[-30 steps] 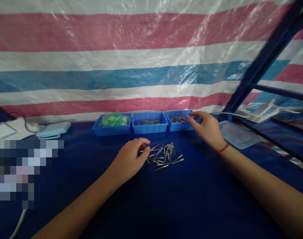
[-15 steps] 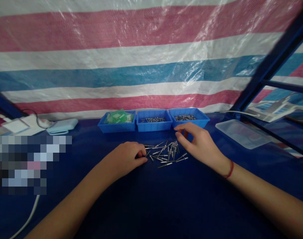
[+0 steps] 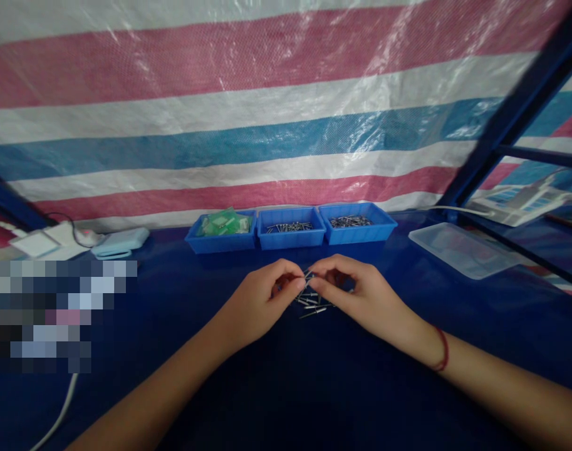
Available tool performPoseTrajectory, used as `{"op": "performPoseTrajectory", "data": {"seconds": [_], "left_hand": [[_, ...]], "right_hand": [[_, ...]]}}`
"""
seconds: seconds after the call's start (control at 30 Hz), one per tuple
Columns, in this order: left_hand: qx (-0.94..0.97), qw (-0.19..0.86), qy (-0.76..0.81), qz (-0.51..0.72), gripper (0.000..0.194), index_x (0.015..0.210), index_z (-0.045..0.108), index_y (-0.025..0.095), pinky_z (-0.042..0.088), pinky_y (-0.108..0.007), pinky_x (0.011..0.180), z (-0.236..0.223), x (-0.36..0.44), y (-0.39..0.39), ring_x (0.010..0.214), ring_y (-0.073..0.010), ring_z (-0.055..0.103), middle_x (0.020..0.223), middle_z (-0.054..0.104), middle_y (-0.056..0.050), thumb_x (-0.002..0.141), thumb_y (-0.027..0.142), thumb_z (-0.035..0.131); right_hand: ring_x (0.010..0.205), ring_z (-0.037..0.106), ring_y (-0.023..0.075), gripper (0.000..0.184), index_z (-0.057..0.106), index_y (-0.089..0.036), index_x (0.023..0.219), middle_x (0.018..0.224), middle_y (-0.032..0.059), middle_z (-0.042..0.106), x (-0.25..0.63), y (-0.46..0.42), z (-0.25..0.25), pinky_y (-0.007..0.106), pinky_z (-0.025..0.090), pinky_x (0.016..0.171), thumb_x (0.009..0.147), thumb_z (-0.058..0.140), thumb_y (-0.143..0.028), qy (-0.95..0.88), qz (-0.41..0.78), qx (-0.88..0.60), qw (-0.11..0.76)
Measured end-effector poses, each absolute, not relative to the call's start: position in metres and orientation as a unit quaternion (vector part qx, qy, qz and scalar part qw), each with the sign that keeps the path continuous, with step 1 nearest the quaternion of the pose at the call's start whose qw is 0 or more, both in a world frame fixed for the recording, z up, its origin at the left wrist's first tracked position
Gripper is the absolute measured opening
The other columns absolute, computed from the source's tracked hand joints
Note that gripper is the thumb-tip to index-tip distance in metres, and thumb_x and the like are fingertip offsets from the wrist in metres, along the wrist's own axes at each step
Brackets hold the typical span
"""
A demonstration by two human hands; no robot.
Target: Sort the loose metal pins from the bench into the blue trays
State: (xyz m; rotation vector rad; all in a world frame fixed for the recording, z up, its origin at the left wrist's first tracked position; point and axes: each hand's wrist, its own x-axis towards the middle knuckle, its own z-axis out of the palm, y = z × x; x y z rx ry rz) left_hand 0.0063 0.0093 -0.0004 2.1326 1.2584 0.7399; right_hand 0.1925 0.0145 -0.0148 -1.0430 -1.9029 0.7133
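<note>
A small pile of silver rivets (image 3: 314,302) lies on the dark blue table (image 3: 286,376). My left hand (image 3: 262,300) and my right hand (image 3: 358,294) meet just above the pile, fingertips pinched together and almost touching. Something thin and metallic shows between the fingertips, probably a rivet, but it is too small to name surely. Behind the pile stand three blue bins in a row: the left bin (image 3: 221,232) holds green packets, the middle bin (image 3: 291,228) and the right bin (image 3: 356,223) hold small metal parts.
A clear plastic lid (image 3: 462,249) lies at the right. A light blue case (image 3: 119,242), white boxes and a cable sit at the left. A striped tarp (image 3: 248,125) closes off the back. A blue metal frame (image 3: 506,125) rises at the right.
My right hand came back from the right bin to the pile. My left hand lifted off the table, and both hands now pinch together over the rivets.
</note>
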Motion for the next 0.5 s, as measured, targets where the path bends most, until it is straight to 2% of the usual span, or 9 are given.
{"op": "performPoseTrajectory", "data": {"seconds": [0.23,0.37,0.5], "left_hand": [[0.766,0.331,0.442,0.329,0.014,0.091,0.058,0.018,0.041,-0.022,0.066,-0.01,0.0159,0.0037,0.071,-0.0115,0.055,0.078,0.06,0.003,0.088,0.029,0.049],[0.762,0.329,0.448,0.331,0.017,0.097,0.06,0.019,0.041,-0.023,0.067,-0.0108,0.0171,0.0028,0.073,-0.0123,0.056,0.082,0.062,0.002,0.089,0.029,0.048],[0.764,0.312,0.45,0.341,0.015,0.092,0.061,0.019,0.042,-0.024,0.068,-0.0091,0.0179,0.0024,0.074,-0.0125,0.056,0.084,0.063,0.001,0.088,0.027,0.049]], "right_hand": [[0.07,0.06,0.0155,0.014,0.066,-0.017,0.079,0.079,0.0042,0.067,0.1906,0.008,-0.0117,0.029,0.047,0.062,0.079,0.061,-0.03,-0.706,0.373,-0.392,0.457],[0.071,0.06,0.0151,0.013,0.066,-0.018,0.081,0.081,0.0042,0.067,0.1906,0.0081,-0.012,0.028,0.047,0.062,0.08,0.06,-0.029,-0.7,0.389,-0.377,0.465],[0.071,0.06,0.0154,0.014,0.067,-0.018,0.083,0.08,0.0042,0.066,0.1903,0.0094,-0.0119,0.029,0.047,0.063,0.08,0.06,-0.029,-0.703,0.382,-0.385,0.461]]}}
